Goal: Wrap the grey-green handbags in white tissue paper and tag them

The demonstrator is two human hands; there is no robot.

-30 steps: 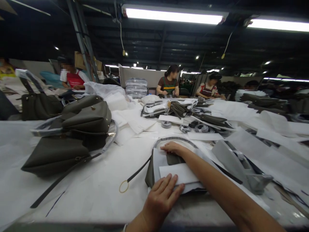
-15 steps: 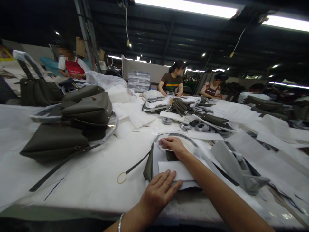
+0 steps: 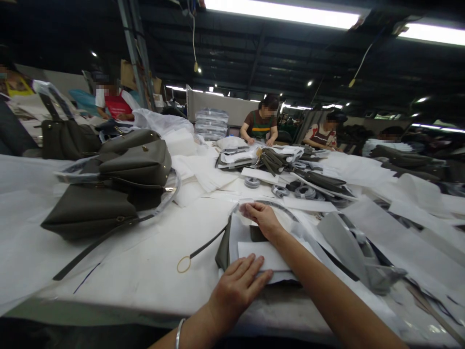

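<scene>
An olive bag [image 3: 224,247] lies in front of me, largely covered by white sheets, with its wrapped handle [image 3: 281,208] curving beyond it. My left hand [image 3: 241,286] rests with spread fingers on a folded white sheet [image 3: 265,254] over the bag. Farther up, my right hand [image 3: 259,216] has its fingertips pinched together by the bag's upper edge and handle; what is between them is too small to make out. From the bag's left side a thin dark strap [image 3: 209,242] runs to a yellow ring [image 3: 183,264] on the table.
Olive bags [image 3: 134,165] are piled at the left. Wrapped rings [image 3: 305,192], more bags and white sheets [image 3: 392,218] cover the table's far side and right. Across the table a person [image 3: 259,123] works, with others farther off on both sides.
The view has shifted slightly, so the bags at the left appear a little farther right. Both hands keep nearly the same places on the bag.
</scene>
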